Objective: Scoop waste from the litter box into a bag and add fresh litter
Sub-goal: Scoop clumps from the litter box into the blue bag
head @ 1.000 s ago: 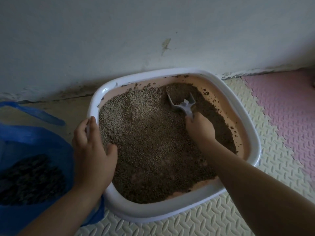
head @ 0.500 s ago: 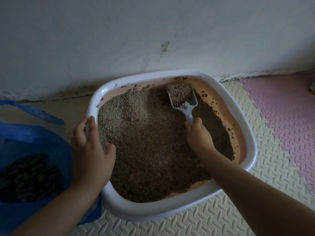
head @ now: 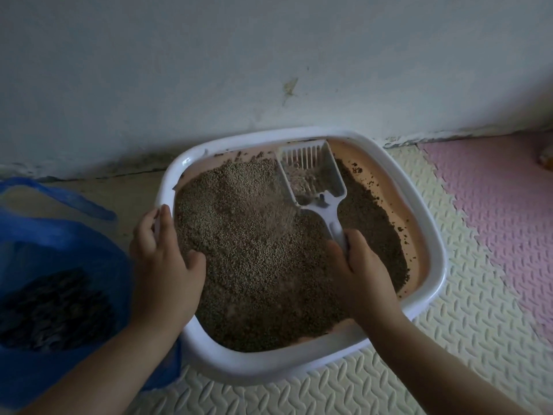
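At centre right, the scoop (head: 314,175) handle is gripped by the right hand (head: 360,272). The scoop is held tilted over the upper part of the box (head: 419,205), likely so loose litter (head: 254,259) is sifted out. The box's left rim is clasped by the left hand (head: 164,259), apparently for steadying. A bag (head: 68,244) holding dark waste is kept open at far left.

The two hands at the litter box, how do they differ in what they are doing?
The left hand grips the litter box by its white rim, thumb inside, fingers outside; the right hand grips the scoop by its handle. The left hand sits at the box's left edge, the right hand over the litter. Both curl round something.
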Available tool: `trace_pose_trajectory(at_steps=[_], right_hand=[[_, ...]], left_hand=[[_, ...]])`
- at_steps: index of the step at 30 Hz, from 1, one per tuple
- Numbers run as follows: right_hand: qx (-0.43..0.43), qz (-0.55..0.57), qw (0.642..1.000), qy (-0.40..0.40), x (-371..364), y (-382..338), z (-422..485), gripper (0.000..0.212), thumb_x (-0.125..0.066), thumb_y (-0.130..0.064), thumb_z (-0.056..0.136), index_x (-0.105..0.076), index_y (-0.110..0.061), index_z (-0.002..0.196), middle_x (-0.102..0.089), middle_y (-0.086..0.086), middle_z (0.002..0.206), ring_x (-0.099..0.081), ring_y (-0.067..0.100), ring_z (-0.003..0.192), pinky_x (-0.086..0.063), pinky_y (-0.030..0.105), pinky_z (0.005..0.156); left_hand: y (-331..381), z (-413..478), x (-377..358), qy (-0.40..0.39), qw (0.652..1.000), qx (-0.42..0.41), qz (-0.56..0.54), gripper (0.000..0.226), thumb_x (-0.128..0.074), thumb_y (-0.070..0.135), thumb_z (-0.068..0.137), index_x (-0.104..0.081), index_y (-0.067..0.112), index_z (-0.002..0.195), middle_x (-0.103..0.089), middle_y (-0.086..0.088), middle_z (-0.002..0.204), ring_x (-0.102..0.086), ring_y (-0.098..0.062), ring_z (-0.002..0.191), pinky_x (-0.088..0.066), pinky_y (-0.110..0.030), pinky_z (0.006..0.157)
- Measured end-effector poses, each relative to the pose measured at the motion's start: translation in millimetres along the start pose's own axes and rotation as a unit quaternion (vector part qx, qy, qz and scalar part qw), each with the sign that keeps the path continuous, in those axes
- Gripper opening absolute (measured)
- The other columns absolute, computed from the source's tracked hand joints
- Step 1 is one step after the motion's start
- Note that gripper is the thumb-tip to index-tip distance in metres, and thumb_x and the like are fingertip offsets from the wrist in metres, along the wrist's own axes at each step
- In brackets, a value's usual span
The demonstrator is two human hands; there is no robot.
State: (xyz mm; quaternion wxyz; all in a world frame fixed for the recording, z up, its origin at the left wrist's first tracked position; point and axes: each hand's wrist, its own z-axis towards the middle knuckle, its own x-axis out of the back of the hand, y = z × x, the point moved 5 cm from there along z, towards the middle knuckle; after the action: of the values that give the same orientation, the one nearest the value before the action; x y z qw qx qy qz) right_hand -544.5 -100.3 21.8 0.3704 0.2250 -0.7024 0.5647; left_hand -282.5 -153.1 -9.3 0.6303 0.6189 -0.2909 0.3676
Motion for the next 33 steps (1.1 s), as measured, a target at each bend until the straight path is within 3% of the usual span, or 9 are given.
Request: trace_pose_trajectory(at_steps=[9, 11, 13, 15, 17, 23, 26, 30, 33], right_hand=[[0.014, 0.010, 1.000, 0.019, 1, -6, -5, 0.010, -0.052, -0.035, 0.095, -0.052, -0.025, 0.095, -0.052, -0.009, 0.062, -0.050, 0.005, 0.055, -0.034, 0.029, 0.047], [-0.017, 0.006, 1.000, 0.020, 3, 0, -3, 0.021, -0.052, -0.036, 0.095, -0.052, -0.026, 0.113, -0.057, -0.013, 0.071, -0.053, 0.002, 0.058, -0.038, 0.028, 0.051], [-0.047, -0.016, 0.999, 0.001, 8, 7, 2, 0.037, -0.052, -0.033, 0.095, -0.042, -0.030, 0.131, -0.060, -0.012, 0.080, -0.061, 0.010, 0.064, -0.049, 0.032, 0.056], [-0.090, -0.025, 0.995, -0.016, 15, 17, 13, 0.033, -0.050, -0.032, 0.096, -0.042, -0.030, 0.128, -0.060, -0.011, 0.079, -0.062, 0.014, 0.057, -0.053, 0.031, 0.048], [-0.143, -0.047, 0.988, -0.030, 21, 34, 29, 0.024, -0.047, -0.034, 0.097, -0.048, -0.026, 0.120, -0.061, -0.006, 0.077, -0.058, 0.012, 0.053, -0.042, 0.023, 0.037], [-0.177, -0.174, 0.968, -0.037, 34, 55, 78, 0.021, -0.050, -0.033, 0.094, -0.061, -0.019, 0.105, -0.064, -0.001, 0.074, -0.063, 0.015, 0.061, -0.052, 0.030, 0.049], [-0.180, -0.160, 0.970, -0.038, 28, 48, 102, 0.017, -0.052, -0.028, 0.094, -0.061, -0.016, 0.102, -0.065, 0.002, 0.077, -0.063, 0.017, 0.064, -0.045, 0.026, 0.045], [-0.179, -0.134, 0.974, -0.042, 6, 29, 127, 0.020, -0.051, -0.025, 0.093, -0.057, -0.011, 0.105, -0.064, 0.008, 0.086, -0.066, 0.027, 0.079, -0.053, 0.038, 0.061], [-0.178, -0.132, 0.975, -0.027, -6, 24, 127, 0.028, -0.047, -0.017, 0.091, -0.050, -0.008, 0.118, -0.062, 0.009, 0.091, -0.063, 0.027, 0.079, -0.053, 0.037, 0.062]], left_hand=[[1, 0, 1, -0.005, 1.000, 0.003, 0.015, 0.074, -0.061, 0.015, 0.085, -0.024, 0.008, 0.148, -0.021, -0.006, 0.146, -0.028, -0.031, 0.129, -0.039, -0.046, 0.099], [1, 0, 0, -0.007, 1.000, 0.004, 0.011, 0.074, -0.060, 0.015, 0.085, -0.023, 0.008, 0.148, -0.020, -0.006, 0.147, -0.027, -0.031, 0.130, -0.038, -0.045, 0.100], [1, 0, 0, -0.006, 1.000, 0.000, 0.010, 0.074, -0.060, 0.014, 0.084, -0.024, 0.007, 0.148, -0.021, -0.008, 0.147, -0.027, -0.032, 0.131, -0.039, -0.046, 0.101], [0, 0, 0, -0.006, 1.000, -0.001, 0.010, 0.074, -0.061, 0.013, 0.084, -0.025, 0.006, 0.148, -0.022, -0.010, 0.147, -0.027, -0.032, 0.131, -0.037, -0.046, 0.101], [0, 0, 0, -0.005, 1.000, -0.001, 0.007, 0.074, -0.061, 0.013, 0.084, -0.025, 0.005, 0.148, -0.022, -0.010, 0.146, -0.026, -0.032, 0.131, -0.037, -0.046, 0.102], [-1, 1, -2, 0.000, 1.000, -0.002, -0.009, 0.075, -0.062, 0.009, 0.081, -0.026, 0.003, 0.146, -0.022, -0.011, 0.144, -0.029, -0.035, 0.129, -0.036, -0.048, 0.103], [-1, 0, -2, 0.007, 1.000, -0.005, -0.013, 0.075, -0.063, 0.008, 0.081, -0.026, 0.002, 0.146, -0.023, -0.011, 0.143, -0.029, -0.035, 0.129, -0.035, -0.045, 0.102], [0, 0, -1, 0.007, 1.000, 0.002, -0.019, 0.074, -0.062, 0.008, 0.082, -0.025, 0.003, 0.147, -0.020, -0.009, 0.145, -0.028, -0.034, 0.129, -0.036, -0.045, 0.100], [0, 0, -1, 0.006, 1.000, 0.003, -0.025, 0.074, -0.062, 0.008, 0.082, -0.025, 0.004, 0.147, -0.019, -0.007, 0.145, -0.026, -0.033, 0.130, -0.034, -0.044, 0.101]])
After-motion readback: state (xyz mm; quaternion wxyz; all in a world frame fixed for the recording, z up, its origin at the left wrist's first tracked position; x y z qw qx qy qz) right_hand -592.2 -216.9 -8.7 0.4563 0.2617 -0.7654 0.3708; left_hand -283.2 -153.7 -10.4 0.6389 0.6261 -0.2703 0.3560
